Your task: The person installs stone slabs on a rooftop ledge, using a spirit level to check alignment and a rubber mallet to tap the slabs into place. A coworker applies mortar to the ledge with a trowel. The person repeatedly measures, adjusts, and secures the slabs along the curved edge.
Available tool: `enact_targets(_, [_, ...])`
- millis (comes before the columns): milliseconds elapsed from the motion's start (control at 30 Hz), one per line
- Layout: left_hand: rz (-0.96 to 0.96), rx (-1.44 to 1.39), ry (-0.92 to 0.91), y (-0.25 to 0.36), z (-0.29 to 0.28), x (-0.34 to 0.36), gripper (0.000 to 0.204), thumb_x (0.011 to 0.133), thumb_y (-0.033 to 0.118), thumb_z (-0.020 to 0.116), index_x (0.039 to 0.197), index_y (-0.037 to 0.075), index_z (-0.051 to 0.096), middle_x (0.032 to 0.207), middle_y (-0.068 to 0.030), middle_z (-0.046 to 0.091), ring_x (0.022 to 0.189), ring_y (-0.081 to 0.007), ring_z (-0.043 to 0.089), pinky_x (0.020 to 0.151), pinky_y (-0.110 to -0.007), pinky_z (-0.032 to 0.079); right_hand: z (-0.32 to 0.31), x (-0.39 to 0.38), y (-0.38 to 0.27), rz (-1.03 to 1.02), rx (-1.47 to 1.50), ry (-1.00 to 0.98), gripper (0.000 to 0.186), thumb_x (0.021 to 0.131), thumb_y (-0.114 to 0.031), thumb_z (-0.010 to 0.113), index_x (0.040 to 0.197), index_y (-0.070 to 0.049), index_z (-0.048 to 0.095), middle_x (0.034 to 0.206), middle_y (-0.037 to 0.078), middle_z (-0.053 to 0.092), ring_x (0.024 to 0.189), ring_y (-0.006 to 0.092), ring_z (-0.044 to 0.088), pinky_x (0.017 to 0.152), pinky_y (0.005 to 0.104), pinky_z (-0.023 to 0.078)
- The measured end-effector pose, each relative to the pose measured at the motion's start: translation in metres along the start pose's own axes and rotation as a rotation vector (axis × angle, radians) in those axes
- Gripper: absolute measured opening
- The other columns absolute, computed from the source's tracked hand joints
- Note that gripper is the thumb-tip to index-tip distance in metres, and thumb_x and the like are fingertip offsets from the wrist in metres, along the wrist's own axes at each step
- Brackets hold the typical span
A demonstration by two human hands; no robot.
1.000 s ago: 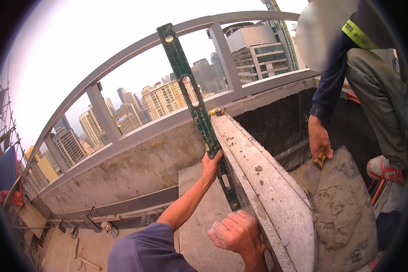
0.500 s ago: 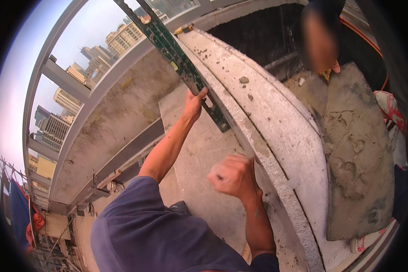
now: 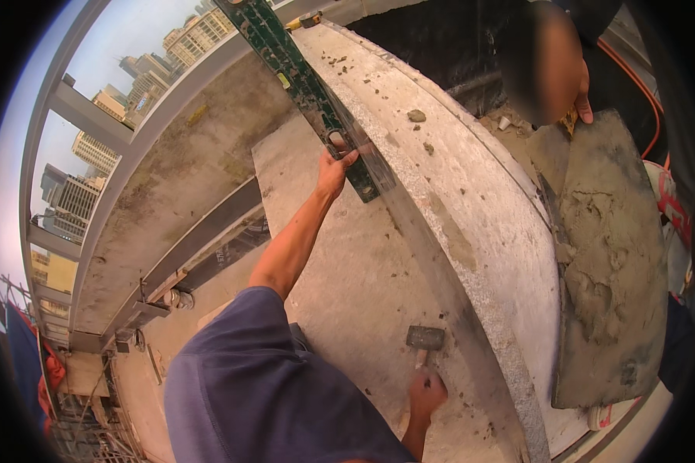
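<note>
Levelling step, by the look of it: your left hand (image 3: pixel 333 171) is clamped on the green spirit level (image 3: pixel 309 85) lying along the stone slab (image 3: pixel 471 208); your right hand (image 3: pixel 426 392) grips the mallet (image 3: pixel 425 339) beside the slab's edge. Next likely calls for light, aimed taps.

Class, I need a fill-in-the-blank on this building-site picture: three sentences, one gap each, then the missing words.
1. The left hand grips a long green ____ level lying along the stone slab.
2. The right hand holds a ____ by its handle.
3. Wet grey ____ lies on the board beside the slab.

Missing words: spirit; hammer; mortar
</note>
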State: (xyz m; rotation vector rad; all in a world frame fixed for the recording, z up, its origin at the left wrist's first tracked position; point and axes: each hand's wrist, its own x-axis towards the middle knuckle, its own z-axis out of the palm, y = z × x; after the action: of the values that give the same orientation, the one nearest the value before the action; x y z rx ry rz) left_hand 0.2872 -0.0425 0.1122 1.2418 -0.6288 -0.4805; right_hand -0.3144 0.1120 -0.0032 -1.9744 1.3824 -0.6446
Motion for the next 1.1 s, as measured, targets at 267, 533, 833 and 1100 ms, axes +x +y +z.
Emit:
enact_targets(267, [-0.023, -0.043, 0.031, 0.002, -0.014, 0.024, 0.031, 0.099, -0.001, 0.075, 0.128, -0.001, 0.065, 0.119, -0.0084, 0.075, 0.106, -0.0222, 0.070, 0.100, -0.039, 0.055, -0.018, -0.066, 0.090, 0.220, -0.511, 0.116, 0.040, 0.101, -0.036, 0.061, 0.079, -0.002, 0.062, 0.066, 0.018, 0.059, 0.055, 0.0376, 0.058, 0.053, 0.0496, 0.041])
enact_targets(533, [-0.030, -0.031, 0.053, 0.004, -0.012, 0.022, 0.029, 0.098, 0.001, 0.076, 0.125, -0.001, 0.066, 0.115, -0.0086, 0.075, 0.106, -0.0220, 0.070, 0.101, -0.039, 0.054, 0.009, -0.044, 0.074, 0.199, -0.581, 0.292, 0.037, 0.100, -0.031, 0.064, 0.077, -0.002, 0.061, 0.067, 0.019, 0.056, 0.057, 0.0391, 0.057, 0.054, 0.0489, 0.041])
enact_targets(833, [-0.056, 0.151, 0.112, 0.002, -0.011, 0.017, 0.028, 0.099, 0.007, 0.078, 0.123, -0.001, 0.068, 0.111, -0.0053, 0.074, 0.102, -0.0184, 0.067, 0.096, -0.038, 0.054, 0.041, 0.018, 0.024, 0.151, -0.563, 0.322, 0.037, 0.100, -0.031, 0.064, 0.077, -0.002, 0.061, 0.066, 0.019, 0.056, 0.057, 0.0394, 0.057, 0.054, 0.0492, 0.041])
enact_targets(1100, [-0.028, -0.079, 0.047, -0.013, -0.018, 0.021, 0.025, 0.099, 0.000, 0.076, 0.121, 0.000, 0.066, 0.115, -0.0078, 0.072, 0.106, -0.0193, 0.068, 0.099, -0.037, 0.055, 0.053, 0.043, 0.007, 0.133, -0.552, 0.327, 0.036, 0.099, -0.030, 0.064, 0.076, -0.002, 0.061, 0.066, 0.019, 0.057, 0.057, 0.0397, 0.057, 0.054, 0.0495, 0.041])
